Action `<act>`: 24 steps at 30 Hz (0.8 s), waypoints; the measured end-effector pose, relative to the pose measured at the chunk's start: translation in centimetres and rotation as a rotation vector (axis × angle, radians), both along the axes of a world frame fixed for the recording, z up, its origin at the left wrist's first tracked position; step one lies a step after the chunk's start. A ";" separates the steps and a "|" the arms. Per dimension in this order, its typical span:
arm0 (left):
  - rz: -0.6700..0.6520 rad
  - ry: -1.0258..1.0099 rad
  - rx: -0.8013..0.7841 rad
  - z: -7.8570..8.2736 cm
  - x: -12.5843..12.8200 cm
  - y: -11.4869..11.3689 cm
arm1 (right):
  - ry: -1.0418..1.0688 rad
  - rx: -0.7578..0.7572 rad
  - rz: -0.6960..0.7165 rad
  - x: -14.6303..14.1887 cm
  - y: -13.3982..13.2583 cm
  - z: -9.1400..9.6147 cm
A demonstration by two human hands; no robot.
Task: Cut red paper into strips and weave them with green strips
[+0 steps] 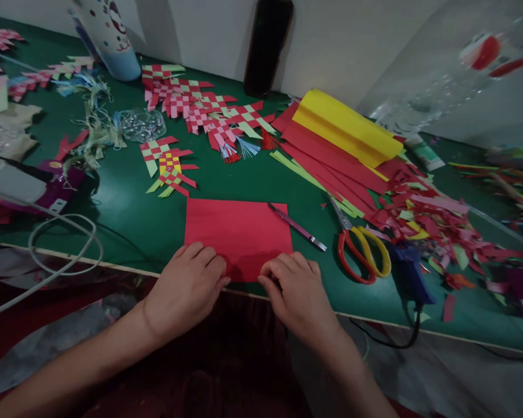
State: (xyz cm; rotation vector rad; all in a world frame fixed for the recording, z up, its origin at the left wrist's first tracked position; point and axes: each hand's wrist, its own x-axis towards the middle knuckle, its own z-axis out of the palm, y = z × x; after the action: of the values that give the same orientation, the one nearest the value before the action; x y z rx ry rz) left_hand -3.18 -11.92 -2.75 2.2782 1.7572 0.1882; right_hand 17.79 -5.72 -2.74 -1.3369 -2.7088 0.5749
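Note:
A red sheet of paper (237,226) lies flat at the front edge of the green table. My left hand (196,276) grips its near left part with curled fingers, the thumb at the near edge. At the near right corner my right hand (293,284) pinches the same sheet, thumb below the fingers. A slim purple craft knife (298,227) rests across the sheet's right edge, its tip on the paper. Right of it lie scissors (361,249) with red and yellow handles, blades pointing away. Woven paper fish (169,168) sit beyond the sheet's far left corner.
More woven paper pieces (192,101) spread along the back. Folded yellow paper (346,125) tops red strips (326,162). Paper scraps (427,215), a blue corded tool (414,273) and a large clear bottle (453,69) are rightward. A phone (268,46) leans on the wall; a white cable (65,267) loops left.

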 end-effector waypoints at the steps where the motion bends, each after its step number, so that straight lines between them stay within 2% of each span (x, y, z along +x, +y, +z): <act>1: -0.001 -0.001 -0.004 0.0 0.0 0.0 | 0.001 0.001 -0.001 0.0 0.0 0.0; 8: -0.058 0.021 -0.040 -0.2 -0.3 0.1 | 0.009 0.000 -0.025 0.2 -0.1 0.1; 12: -0.097 -0.025 -0.042 -0.2 -0.8 0.0 | 0.033 -0.007 0.009 0.4 0.1 0.1; 24: -0.115 0.013 -0.054 0.1 -0.6 0.3 | -0.053 0.036 0.035 0.0 0.4 0.4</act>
State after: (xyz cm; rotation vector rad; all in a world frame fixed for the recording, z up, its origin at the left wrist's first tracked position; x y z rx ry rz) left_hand -3.77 -11.58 -2.70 2.3384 1.6115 0.1035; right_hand 17.81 -5.37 -2.38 -1.3169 -2.7762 0.4981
